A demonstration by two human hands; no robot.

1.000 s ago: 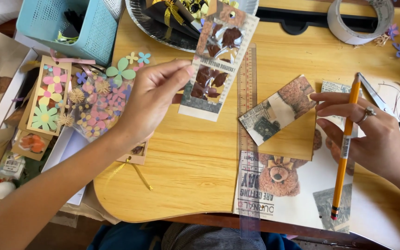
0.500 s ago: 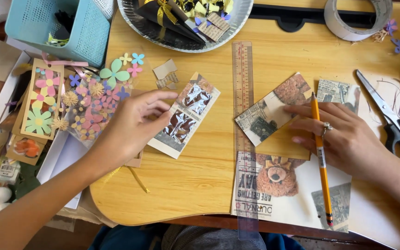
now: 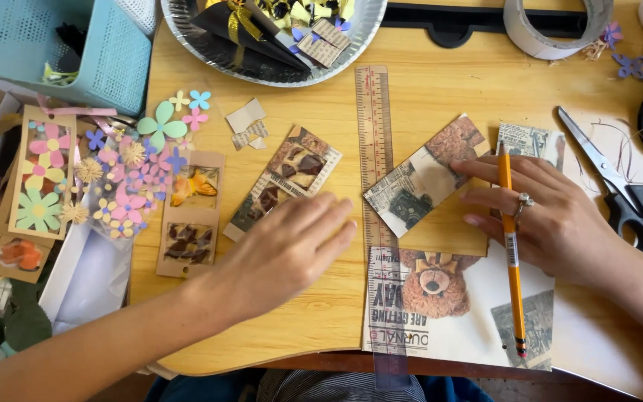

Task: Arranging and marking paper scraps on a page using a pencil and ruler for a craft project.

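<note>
Reaching across the wooden table, my left hand hovers flat with fingers spread and holding nothing, its fingertips just short of the clear ruler. Left of the ruler lies the brown patterned paper strip, tilted, just above that hand. Right of the ruler, my right hand presses a printed paper scrap down with its extended fingers while an orange pencil sits tucked between them, tip pointing toward me. Below that scrap, still right of the ruler, is a page with a teddy bear picture. The scissors lie well right of the ruler. To do this well, I judge I should keep the scrap pinned flat and slide the ruler square against its edge before marking.
</note>
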